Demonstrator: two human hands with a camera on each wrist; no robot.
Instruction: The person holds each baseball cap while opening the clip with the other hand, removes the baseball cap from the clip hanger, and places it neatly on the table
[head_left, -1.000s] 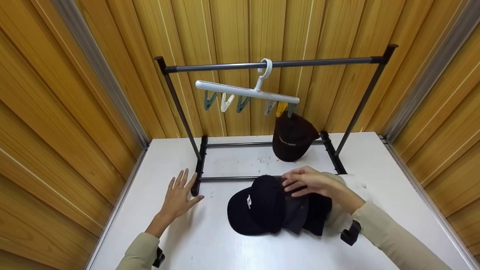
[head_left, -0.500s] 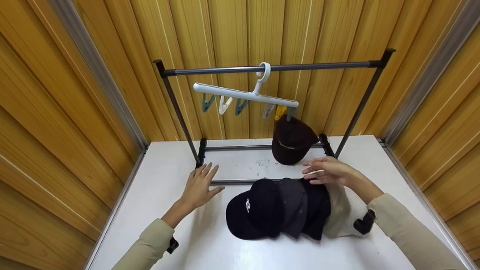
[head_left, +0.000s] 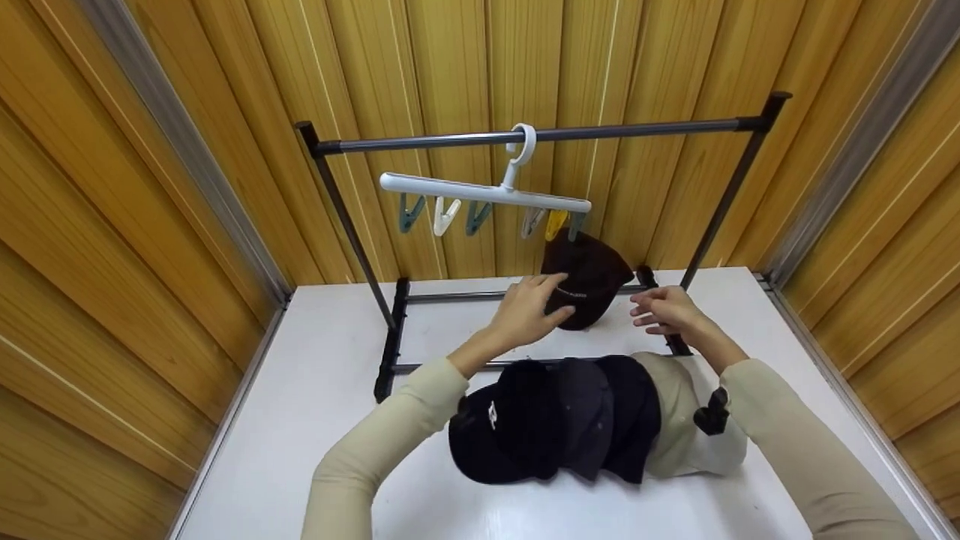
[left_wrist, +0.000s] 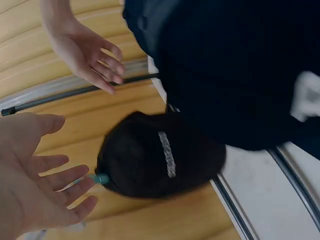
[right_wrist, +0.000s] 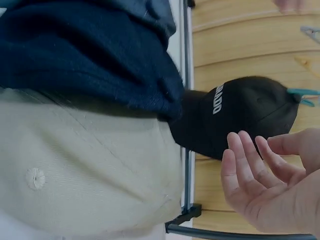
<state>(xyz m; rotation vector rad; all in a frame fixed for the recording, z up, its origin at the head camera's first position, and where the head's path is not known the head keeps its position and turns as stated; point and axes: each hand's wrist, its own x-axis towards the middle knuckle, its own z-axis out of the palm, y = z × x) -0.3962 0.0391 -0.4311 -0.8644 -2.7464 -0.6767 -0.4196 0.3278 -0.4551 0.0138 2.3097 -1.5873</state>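
A dark brown cap (head_left: 592,281) with small lettering hangs from the right end of a white clip hanger (head_left: 480,189), held by the yellow clip (head_left: 556,223) and the grey-green clip (head_left: 576,225). My left hand (head_left: 525,311) is raised on the cap's left side, fingers spread and holding nothing. In the left wrist view, a gap shows between those fingers (left_wrist: 62,187) and the cap (left_wrist: 155,155). On the cap's right, my right hand (head_left: 671,311) hovers with relaxed, slightly bent fingers, also holding nothing. Below both arms lies a row of overlapping caps (head_left: 517,420), navy, grey and beige.
A dark metal rack bar (head_left: 637,131) carries the hanger. Several other clips, including a white clip (head_left: 445,217), hang without caps. The rack's feet (head_left: 388,345) stand on a white tabletop (head_left: 300,405), with wood-look panels (head_left: 450,75) behind and at the sides.
My left hand has moved right and up from the rack's left foot to beside the hanging cap. My right hand has moved off the row of caps, right and upward.
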